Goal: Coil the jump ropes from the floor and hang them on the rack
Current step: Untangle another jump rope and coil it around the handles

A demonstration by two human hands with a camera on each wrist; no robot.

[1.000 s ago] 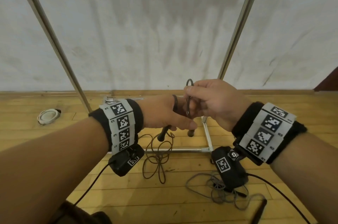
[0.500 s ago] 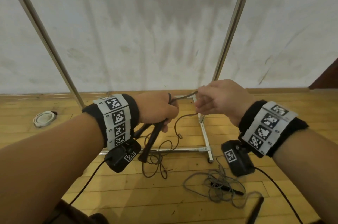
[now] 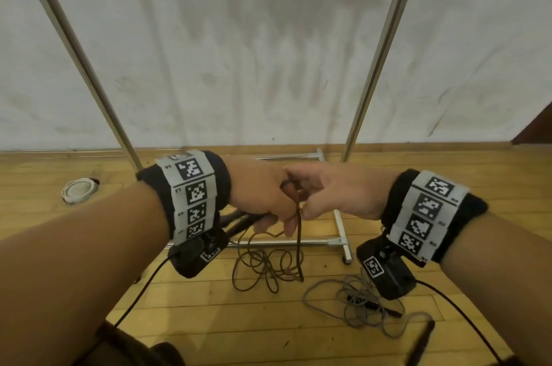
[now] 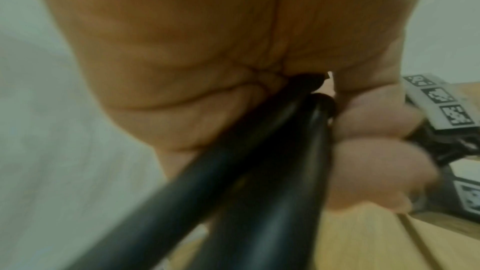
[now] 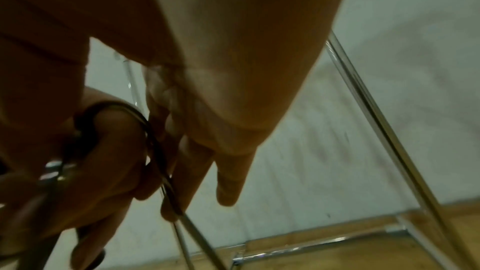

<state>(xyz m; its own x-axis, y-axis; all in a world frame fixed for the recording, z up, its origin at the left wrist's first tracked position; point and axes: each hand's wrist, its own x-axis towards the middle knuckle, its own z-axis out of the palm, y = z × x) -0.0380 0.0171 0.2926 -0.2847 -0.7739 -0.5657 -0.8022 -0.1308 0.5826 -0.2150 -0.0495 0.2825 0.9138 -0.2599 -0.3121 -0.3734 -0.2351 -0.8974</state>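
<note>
My left hand (image 3: 260, 195) grips the two black handles (image 3: 239, 222) of a dark jump rope (image 3: 268, 270) and keeps a loop of its cord round the fingers. In the left wrist view the curled fingers (image 4: 376, 151) wrap both handles (image 4: 259, 171). My right hand (image 3: 334, 192) sits close against the left and pinches the cord (image 3: 298, 216) just below the loop; the cord (image 5: 155, 147) runs along its fingertips (image 5: 171, 213). The rest of the rope trails in a loose tangle on the wooden floor. The rack's two metal posts (image 3: 379, 51) rise just behind my hands.
A grey jump rope (image 3: 352, 297) lies tangled on the floor at the lower right, with a black handle (image 3: 421, 344) beside it. The rack's base bar (image 3: 283, 243) runs under my hands. A white round object (image 3: 79, 190) lies at the left by the wall.
My right hand, which had drawn the cord out to the right, has come back against the left hand. The cord now hangs straight down from the hands.
</note>
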